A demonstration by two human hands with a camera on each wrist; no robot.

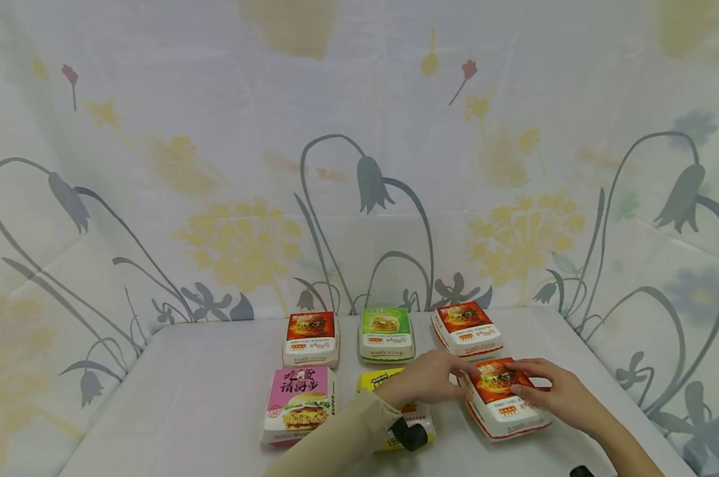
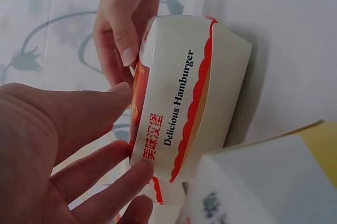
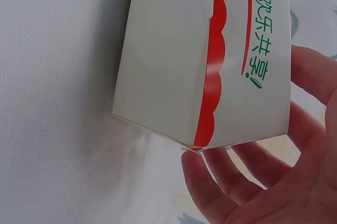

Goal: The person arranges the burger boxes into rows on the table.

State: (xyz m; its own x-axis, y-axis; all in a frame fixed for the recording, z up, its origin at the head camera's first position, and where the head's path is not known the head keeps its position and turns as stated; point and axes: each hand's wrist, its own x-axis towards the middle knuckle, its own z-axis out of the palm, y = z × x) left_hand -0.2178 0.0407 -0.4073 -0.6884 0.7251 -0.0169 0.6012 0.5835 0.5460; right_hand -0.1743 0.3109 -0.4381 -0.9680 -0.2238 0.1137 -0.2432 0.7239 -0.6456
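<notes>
A hamburger box [image 1: 502, 399] with a red printed lid and white sides sits at the front right of the table, turned at an angle. At its left rear edge, my left hand [image 1: 435, 379] touches the lid with fairly straight fingers; the left wrist view shows thumb [image 2: 89, 113] and fingers spread beside the "Delicious Hamburger" side. From the right, my right hand [image 1: 558, 392] holds the same box, thumb over the lid. The right wrist view has its fingers [image 3: 221, 174] bent round the box's far end, partly hidden behind it.
A yellow box [image 1: 415, 417] lies partly under my left forearm, with a pink box [image 1: 299, 405] left of it. Behind stand a red-lidded box [image 1: 311, 338], a green box [image 1: 386, 336] and another red-lidded box [image 1: 466, 329]. A flower-printed cloth [image 1: 359, 165] hangs behind the table.
</notes>
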